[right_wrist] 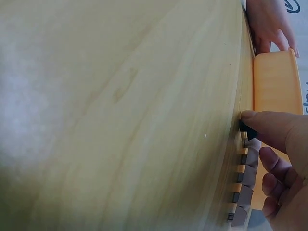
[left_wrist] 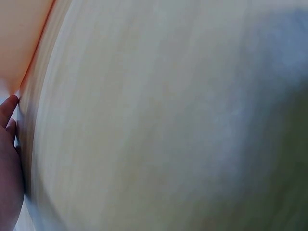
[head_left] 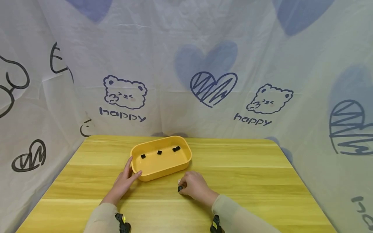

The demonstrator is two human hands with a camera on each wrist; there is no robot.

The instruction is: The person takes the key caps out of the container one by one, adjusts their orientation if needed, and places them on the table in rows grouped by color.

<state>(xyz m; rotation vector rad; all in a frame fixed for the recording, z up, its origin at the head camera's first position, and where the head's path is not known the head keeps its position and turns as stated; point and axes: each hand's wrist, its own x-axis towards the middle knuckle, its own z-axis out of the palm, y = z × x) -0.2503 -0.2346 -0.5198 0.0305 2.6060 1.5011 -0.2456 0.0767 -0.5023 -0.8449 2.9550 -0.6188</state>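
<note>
A yellow plastic tray (head_left: 157,166) stands on the table with several small black pieces (head_left: 159,152) inside. My left hand (head_left: 120,184) rests against the tray's near-left corner, its fairly straight fingers along the end and thumb at the near rim. In front of the tray, my right hand (head_left: 194,187) pinches a small black piece (right_wrist: 247,129) between thumb and finger, low over the tabletop. Behind those fingers, the right wrist view has a row of small brownish blocks (right_wrist: 248,175) with dark ends; in the head view the hand mostly hides them.
The yellow wood-grain table (head_left: 247,181) carries the tray toward its back edge. A pale cloth (head_left: 175,110) printed with hearts and bears hangs behind the table and at both sides. Dark straps with devices (head_left: 123,223) sit at both wrists.
</note>
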